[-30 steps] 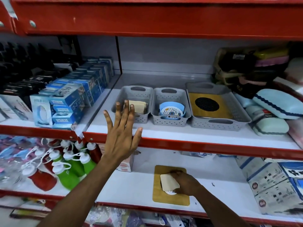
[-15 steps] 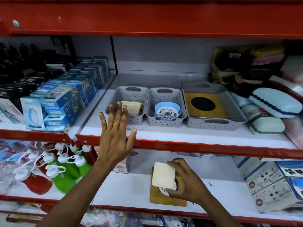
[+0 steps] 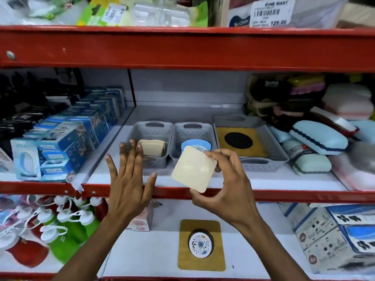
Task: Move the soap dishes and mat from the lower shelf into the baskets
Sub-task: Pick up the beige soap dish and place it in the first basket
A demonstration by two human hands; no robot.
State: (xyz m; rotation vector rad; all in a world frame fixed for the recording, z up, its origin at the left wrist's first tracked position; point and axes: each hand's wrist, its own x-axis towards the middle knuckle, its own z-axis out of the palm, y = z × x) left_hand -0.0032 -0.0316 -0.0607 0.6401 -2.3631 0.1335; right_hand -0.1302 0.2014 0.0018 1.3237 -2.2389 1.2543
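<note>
Since the earlier frame the right hand (image 3: 229,189) had lifted the cream square plastic soap dish (image 3: 194,169) off the lower shelf (image 3: 253,240) and brought it up level with the middle shelf's red front edge (image 3: 284,194). Fingers clamped on the dish's corners, thumb below, dish tilted toward the camera.

Left hand (image 3: 129,179) was flat and open in front of the same edge, fingers spread, holding nothing.

Step in hand: carrying the dish to a basket. The small grey perforated basket on the left (image 3: 151,136) already held cream dishes like it; the middle grey basket (image 3: 191,134) held a blue round one; the large grey tray basket (image 3: 251,142) held a tan mat.

Next move probably: forward over the rim of the left basket, lower, release. The dish sat in front of the middle basket, so it needed a leftward shift.

Still on the lower shelf: a tan rectangular mat (image 3: 202,258) with a round floral-patterned dish (image 3: 200,243) on top.

Clearance: open air above the baskets, red beam overhead well clear. The left hand was near the left basket's front wall and could get in the way.
</note>
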